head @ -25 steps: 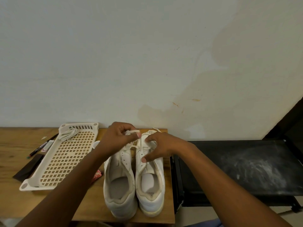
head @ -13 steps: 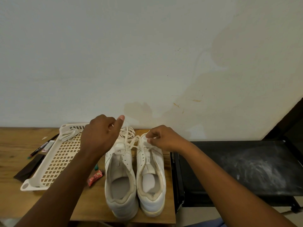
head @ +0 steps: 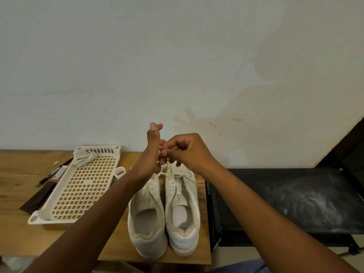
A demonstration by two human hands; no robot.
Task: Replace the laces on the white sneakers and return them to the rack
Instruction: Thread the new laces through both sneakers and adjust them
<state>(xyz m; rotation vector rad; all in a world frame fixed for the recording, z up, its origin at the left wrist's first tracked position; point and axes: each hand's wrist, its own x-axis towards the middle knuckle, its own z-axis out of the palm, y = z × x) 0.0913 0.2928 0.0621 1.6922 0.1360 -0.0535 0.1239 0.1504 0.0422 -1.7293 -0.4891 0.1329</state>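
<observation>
- Head view: both hands meet above the toe end of the pair. The left hand (head: 152, 154) stands upright with thumb and a finger raised, and the right hand (head: 185, 150) curls in against it; their fingertips pinch together on a thin white lace (head: 167, 172) between them.
- Straight below that pinch the lace runs down to the front eyelets of the white sneakers (head: 163, 209), which sit side by side, heels toward the person, on the wooden table (head: 17, 223).
- Left of the hands lies a perforated tray (head: 78, 192) with another bundled lace (head: 85, 159) in its far corner; pens (head: 53, 172) lie further left still.
- Right of the hands, well apart, is a dark shelf (head: 295, 200), perhaps the rack.
- To my eye this is the lacing step, barely begun: most eyelets look empty.
- The next move calls for a firm hold on the lace tip, feeding it through the next eyelet up and pulling the slack even.
</observation>
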